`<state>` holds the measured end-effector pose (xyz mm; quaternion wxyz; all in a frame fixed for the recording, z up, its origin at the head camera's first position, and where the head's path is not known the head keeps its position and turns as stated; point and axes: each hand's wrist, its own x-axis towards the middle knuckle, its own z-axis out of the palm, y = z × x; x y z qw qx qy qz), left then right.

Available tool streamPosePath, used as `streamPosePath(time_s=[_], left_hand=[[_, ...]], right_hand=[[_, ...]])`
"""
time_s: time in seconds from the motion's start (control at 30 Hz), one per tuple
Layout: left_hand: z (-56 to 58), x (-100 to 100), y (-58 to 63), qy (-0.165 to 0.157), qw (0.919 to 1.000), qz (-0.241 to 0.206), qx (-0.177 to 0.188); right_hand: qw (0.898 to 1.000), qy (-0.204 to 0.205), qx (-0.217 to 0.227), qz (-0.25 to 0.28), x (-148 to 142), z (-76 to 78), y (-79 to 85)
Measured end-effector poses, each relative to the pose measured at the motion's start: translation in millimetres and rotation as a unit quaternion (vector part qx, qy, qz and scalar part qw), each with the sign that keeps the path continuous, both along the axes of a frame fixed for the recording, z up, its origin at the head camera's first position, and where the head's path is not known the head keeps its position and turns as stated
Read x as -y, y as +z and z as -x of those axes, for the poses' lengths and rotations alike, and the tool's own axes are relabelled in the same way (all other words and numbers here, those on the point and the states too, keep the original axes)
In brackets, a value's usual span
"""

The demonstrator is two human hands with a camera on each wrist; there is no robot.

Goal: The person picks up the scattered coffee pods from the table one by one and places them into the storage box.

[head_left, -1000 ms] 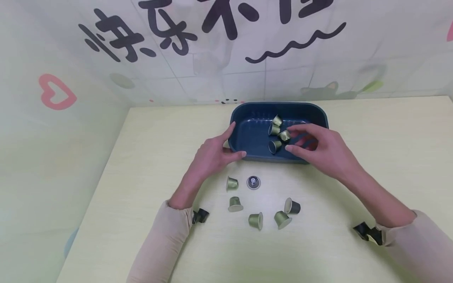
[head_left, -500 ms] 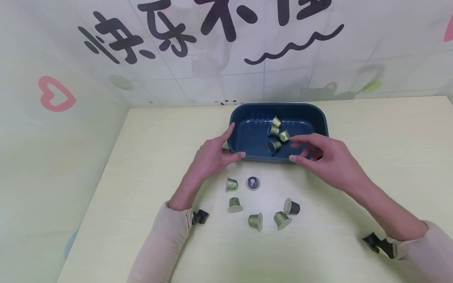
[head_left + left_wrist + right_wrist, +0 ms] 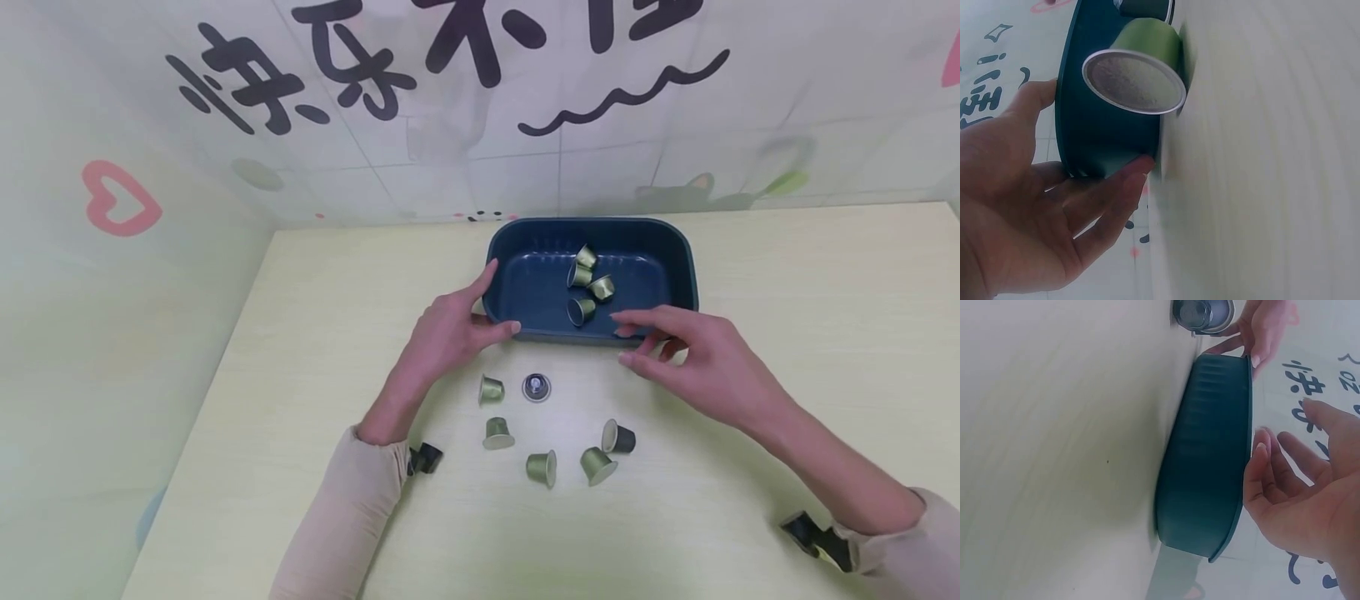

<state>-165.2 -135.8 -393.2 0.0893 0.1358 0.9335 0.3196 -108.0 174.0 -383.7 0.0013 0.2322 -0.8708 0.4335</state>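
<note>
My left hand [image 3: 450,329] grips the left end of a dark blue plastic basin [image 3: 536,304], thumb at its front corner and forefinger on the side. In the left wrist view its fingers lie along the basin's end wall. My right hand [image 3: 697,358] hovers over the front right rim with fingers loosely bent and nothing between them; the right wrist view shows this hand [image 3: 1310,494] beside the basin's rim. Several green coffee capsules lie inside the basin, one capsule [image 3: 581,312] nearest the front wall.
More capsules lie on the pale table [image 3: 337,333] before the basin: several green ones, including a capsule [image 3: 542,469], plus a dark capsule [image 3: 618,437] and a silver-rimmed capsule [image 3: 536,387] near the left thumb. A printed wall covering [image 3: 480,167] stands behind the basin.
The right hand has drawn away from a green capsule in the basin, back toward the front right rim. The left hand stays on the basin, and the capsules keep their places.
</note>
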Motion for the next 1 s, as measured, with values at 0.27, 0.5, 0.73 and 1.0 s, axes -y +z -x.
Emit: streamPosePath(time_s=[0.27, 0.5, 0.73, 1.0], left_hand=[[1.7, -0.2, -1.5, -0.001, 1.0000, -0.001, 0.002], [2.5, -0.1, -0.2, 0.003, 0.9999, -0.003, 0.011], [4.2, 4.0, 0.0, 0.003, 0.9985, -0.035, 0.042], [4.2, 5.5, 0.5, 0.003, 0.9977, -0.042, 0.054]], right_hand=[[1.000, 0.012, 0.024, 0.000, -2.2, -7.7, -4.8], [0.999, 0.023, 0.043, -0.008, -5.0, -12.0, -12.0], [0.996, 0.042, 0.071, -0.018, -3.4, -14.8, -20.1], [0.995, 0.052, 0.082, -0.022, -1.4, -22.6, -26.2]])
